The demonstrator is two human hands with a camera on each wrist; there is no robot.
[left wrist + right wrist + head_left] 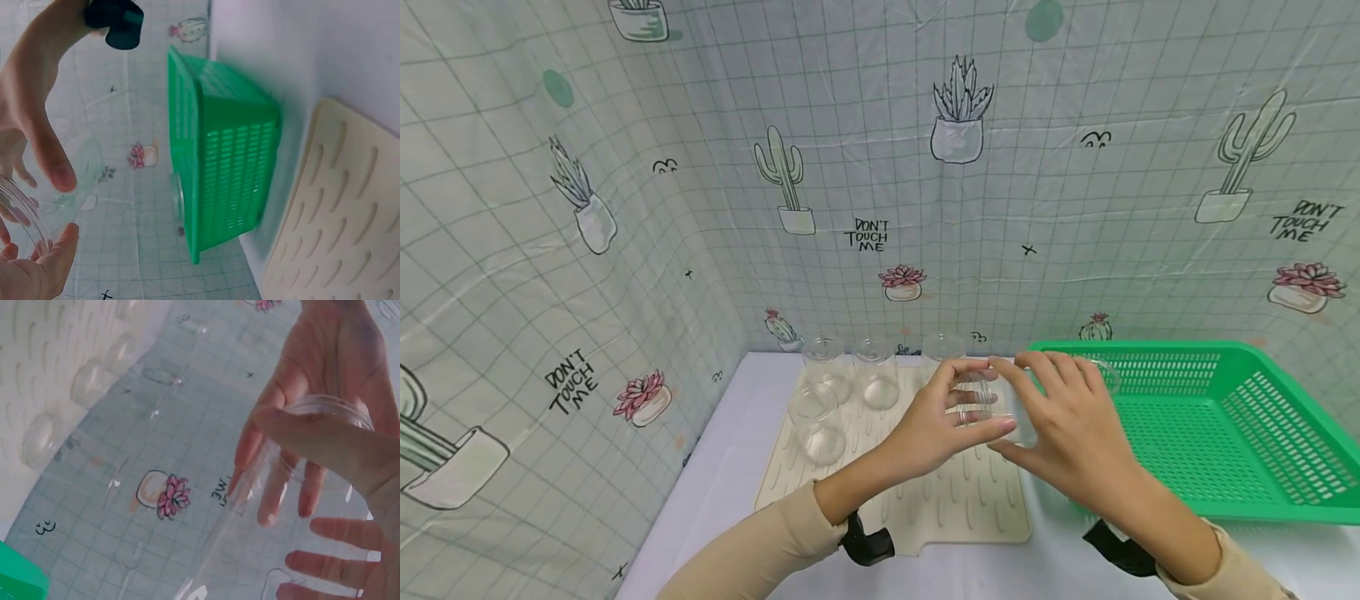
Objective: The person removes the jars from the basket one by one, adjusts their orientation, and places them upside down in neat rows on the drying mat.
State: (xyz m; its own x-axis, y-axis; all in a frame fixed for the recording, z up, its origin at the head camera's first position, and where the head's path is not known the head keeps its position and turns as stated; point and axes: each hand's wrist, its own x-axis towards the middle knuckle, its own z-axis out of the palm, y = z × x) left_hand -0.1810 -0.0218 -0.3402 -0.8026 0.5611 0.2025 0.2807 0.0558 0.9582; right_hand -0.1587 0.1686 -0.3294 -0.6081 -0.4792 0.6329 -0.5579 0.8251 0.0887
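Right of centre in the head view, a clear jar (pixel 1009 400) is held on its side between both hands, above the right part of a beige mat (pixel 985 508); the left hand (pixel 943 412), coming from the lower left, curls its thumb and fingers round the ridged rim end; the right hand (pixel 1067 408), coming from the lower right, holds the other end, its fingers arched over the top and its thumb below; left of the hands, four more clear jars (pixel 822 437) stand on the mat, three in a far row and one nearer; at the right of the frame a green basket (pixel 1165 508) sits on the white table (pixel 700 500), with a clear round rim (pixel 1107 375) showing at its upper left corner, partly hidden by the right hand.
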